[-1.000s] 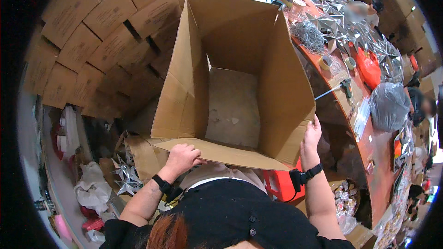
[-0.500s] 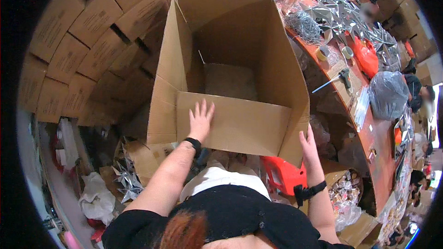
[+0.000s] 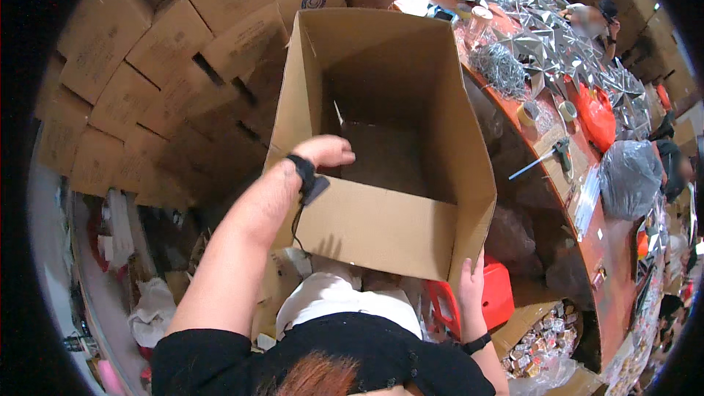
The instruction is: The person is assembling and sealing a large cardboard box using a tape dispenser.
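Note:
A large open cardboard box [image 3: 389, 231] stands upright in front of me, its inside bare down to the bottom flaps. My left hand [image 3: 326, 151] reaches over the near wall, fingers curled down inside the box, a black band on the wrist. My right hand [image 3: 471, 287] presses flat against the box's near right corner from outside, also with a black wrist strap.
Stacked cardboard cartons [image 3: 169, 51] fill the left and back. A long red-brown table [image 3: 609, 249] on the right carries shiny silver pieces [image 3: 557, 37], a grey plastic bag [image 3: 627, 180] and a red bag [image 3: 595, 114]. A red stool [image 3: 499, 293] sits below. Other people work at the far end.
The box has come closer and more upright. My left hand moved from the outside of the near wall up over its rim into the box. The right hand stayed at the corner.

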A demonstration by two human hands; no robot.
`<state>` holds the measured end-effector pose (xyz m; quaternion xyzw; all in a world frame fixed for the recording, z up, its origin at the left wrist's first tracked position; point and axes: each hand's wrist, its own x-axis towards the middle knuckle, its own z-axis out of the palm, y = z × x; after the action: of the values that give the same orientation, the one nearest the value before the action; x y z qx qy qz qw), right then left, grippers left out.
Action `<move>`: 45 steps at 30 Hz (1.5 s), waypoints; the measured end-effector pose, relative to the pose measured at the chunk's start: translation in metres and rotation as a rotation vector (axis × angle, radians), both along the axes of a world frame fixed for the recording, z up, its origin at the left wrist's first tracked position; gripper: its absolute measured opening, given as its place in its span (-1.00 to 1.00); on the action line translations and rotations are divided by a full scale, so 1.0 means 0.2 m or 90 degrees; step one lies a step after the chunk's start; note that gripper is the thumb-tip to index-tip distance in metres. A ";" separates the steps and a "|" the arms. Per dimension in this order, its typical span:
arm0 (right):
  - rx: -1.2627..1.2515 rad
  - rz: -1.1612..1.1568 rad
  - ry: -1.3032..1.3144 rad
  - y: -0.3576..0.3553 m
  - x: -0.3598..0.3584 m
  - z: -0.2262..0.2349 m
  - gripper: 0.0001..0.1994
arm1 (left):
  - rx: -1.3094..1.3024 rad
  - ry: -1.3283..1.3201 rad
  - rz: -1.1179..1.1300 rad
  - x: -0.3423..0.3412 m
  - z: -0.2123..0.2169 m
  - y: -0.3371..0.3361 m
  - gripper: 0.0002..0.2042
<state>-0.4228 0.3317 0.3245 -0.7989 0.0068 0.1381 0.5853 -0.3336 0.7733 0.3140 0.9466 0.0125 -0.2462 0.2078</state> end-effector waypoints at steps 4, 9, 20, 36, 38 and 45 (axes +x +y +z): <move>-0.069 -0.097 0.067 0.00 0.02 0.02 -0.55 | 0.212 -0.094 0.056 0.47 0.39 0.30 -0.60; -0.079 -0.122 0.009 -0.11 0.01 -0.09 -0.57 | 0.442 -0.263 0.094 0.89 0.45 0.58 -0.53; -0.253 -0.217 -0.017 -0.03 -0.11 -0.03 -0.62 | 0.320 -0.445 0.282 1.48 0.13 1.17 -0.14; -0.346 -0.207 0.017 0.15 -0.03 -0.04 -0.54 | 0.434 0.133 -0.163 1.10 -0.10 0.89 -0.50; -0.299 -0.200 0.004 0.13 0.02 -0.03 -0.54 | 0.451 0.186 -0.164 1.03 -0.23 0.85 -0.45; -0.312 -0.171 0.007 0.20 -0.02 0.07 -0.59 | 0.445 0.164 -0.111 0.90 -0.30 0.68 -0.38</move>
<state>-0.4264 0.3723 0.3382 -0.9078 0.1490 0.0579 0.3877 -0.1532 0.9091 0.2544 0.9191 0.0410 -0.3607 -0.1529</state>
